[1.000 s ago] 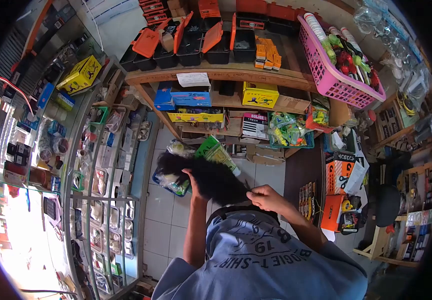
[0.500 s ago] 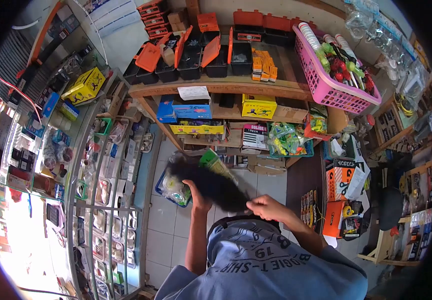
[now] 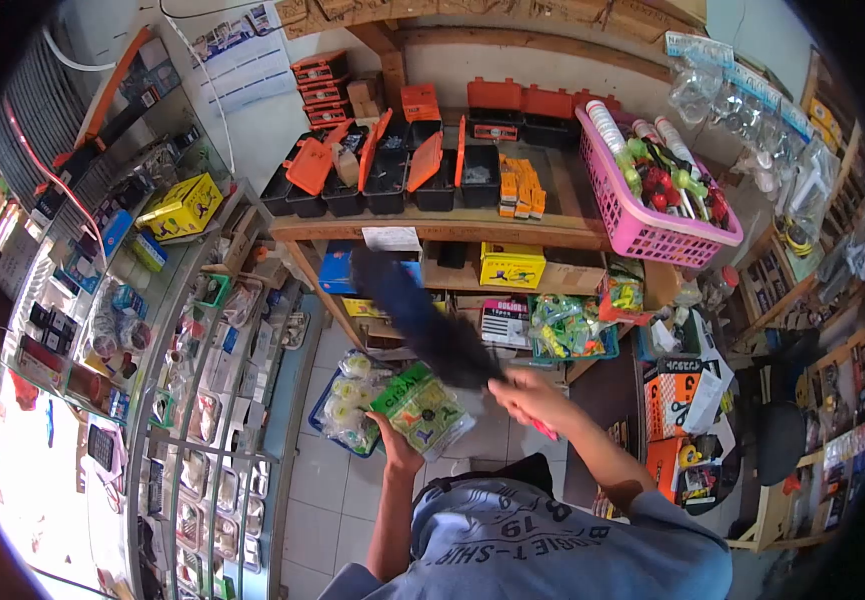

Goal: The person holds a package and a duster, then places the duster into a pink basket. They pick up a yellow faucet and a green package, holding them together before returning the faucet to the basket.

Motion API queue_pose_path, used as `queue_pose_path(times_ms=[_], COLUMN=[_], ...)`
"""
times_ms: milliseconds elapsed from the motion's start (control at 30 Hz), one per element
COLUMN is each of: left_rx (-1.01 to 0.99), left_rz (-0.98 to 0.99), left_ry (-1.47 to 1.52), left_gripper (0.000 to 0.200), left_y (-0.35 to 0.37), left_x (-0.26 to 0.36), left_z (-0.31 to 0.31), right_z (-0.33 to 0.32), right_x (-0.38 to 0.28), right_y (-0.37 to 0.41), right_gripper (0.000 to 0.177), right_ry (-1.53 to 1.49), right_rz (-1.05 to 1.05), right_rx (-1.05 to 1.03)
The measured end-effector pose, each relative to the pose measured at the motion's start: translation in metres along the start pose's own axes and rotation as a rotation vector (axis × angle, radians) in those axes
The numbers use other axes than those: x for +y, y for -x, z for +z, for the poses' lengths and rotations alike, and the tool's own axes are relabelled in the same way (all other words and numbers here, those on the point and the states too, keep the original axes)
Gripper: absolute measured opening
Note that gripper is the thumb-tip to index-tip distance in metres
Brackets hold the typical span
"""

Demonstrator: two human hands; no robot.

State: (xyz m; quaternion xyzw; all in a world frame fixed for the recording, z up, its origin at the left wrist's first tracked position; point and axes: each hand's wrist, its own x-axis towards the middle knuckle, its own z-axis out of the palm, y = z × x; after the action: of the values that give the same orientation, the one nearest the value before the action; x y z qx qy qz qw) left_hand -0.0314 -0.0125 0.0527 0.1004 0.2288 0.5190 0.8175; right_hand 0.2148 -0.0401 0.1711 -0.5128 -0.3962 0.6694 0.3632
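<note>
My right hand [image 3: 535, 397] is closed around the handle of a dark feather duster [image 3: 421, 322], and a pink handle end shows below the fist. The duster is blurred and slants up to the left, in front of the lower shelf. In my left hand [image 3: 400, 452] is a clear plastic packet [image 3: 431, 412] with a green header and small coloured pieces inside, pinched at its left edge. Just beyond that hand, a blue basket [image 3: 373, 452] holds several clear-wrapped items [image 3: 345, 400].
A wooden shelf [image 3: 553, 228] ahead carries black boxes with orange lids [image 3: 385, 180] and a pink basket [image 3: 643, 238]. Glass display cases [image 3: 193, 420] line the left side. To the right stand orange cartons [image 3: 675, 400] and a dark round seat [image 3: 779, 432].
The duster has swung up and away from the packet, which now shows in my left hand. My view has tilted up a little, so more of the wall appears.
</note>
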Motion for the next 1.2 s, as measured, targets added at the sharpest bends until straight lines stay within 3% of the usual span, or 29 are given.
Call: queue_pose_path(times_ms=[167,233,300,333,433,500,567,633,767,900,1033,1100,1200], left_rx=[-0.004,-0.093,-0.045,-0.068,-0.085,-0.059,-0.078,0.028,0.125,0.094,-0.04,-0.091,-0.185], left_rz=[-0.039,-0.088,-0.134,-0.166,-0.185,-0.131,-0.1,-0.065,-0.036,-0.177,-0.332,-0.449,-0.627], left_ry=[-0.076,-0.081,-0.071,-0.094,-0.125,-0.113,-0.04,0.037,0.106,0.001,-0.224,-0.298,-0.507], left_gripper=[0.088,0.089,0.089,0.088,0.086,0.085,0.084,0.085,0.066,0.055,0.048,0.044,0.042], left_y=[0.01,0.012,0.017,0.017,0.025,0.028,0.033,0.043,0.049,0.02,-0.019,-0.048,-0.062], left_x=[-0.013,-0.021,-0.027,-0.031,-0.037,-0.035,-0.028,-0.021,-0.008,-0.017,-0.046,-0.069,-0.096], left_z=[-0.002,-0.007,-0.01,-0.012,-0.016,-0.017,-0.02,-0.02,-0.011,-0.023,-0.024,-0.044,-0.032], right_z=[0.024,0.033,0.034,0.038,0.039,0.056,0.05,0.04,0.009,-0.01,-0.01,-0.011,-0.015], right_x=[-0.101,-0.143,-0.184,-0.201,-0.199,-0.158,-0.108,-0.075,0.006,0.06,0.127,0.163,0.193], right_y=[-0.05,-0.084,-0.129,-0.155,-0.188,-0.168,-0.155,-0.131,-0.105,-0.052,-0.012,-0.001,0.02], right_gripper=[0.025,0.025,0.032,0.035,0.043,0.05,0.055,0.054,0.055,0.055,0.055,0.048,0.041], right_ry=[-0.217,-0.392,-0.33,-0.591,-0.609,-0.391,-0.115,0.165,0.189,0.267,-0.226,-0.427,-0.639], right_rz=[-0.399,-0.411,-0.4,-0.401,-0.316,-0.291,-0.317,-0.354,-0.363,0.155,0.252,0.19,0.135], right_rx=[0.023,-0.067,-0.035,-0.133,-0.322,-0.1,-0.084,-0.062,-0.047,-0.133,-0.113,-0.049,0.28])
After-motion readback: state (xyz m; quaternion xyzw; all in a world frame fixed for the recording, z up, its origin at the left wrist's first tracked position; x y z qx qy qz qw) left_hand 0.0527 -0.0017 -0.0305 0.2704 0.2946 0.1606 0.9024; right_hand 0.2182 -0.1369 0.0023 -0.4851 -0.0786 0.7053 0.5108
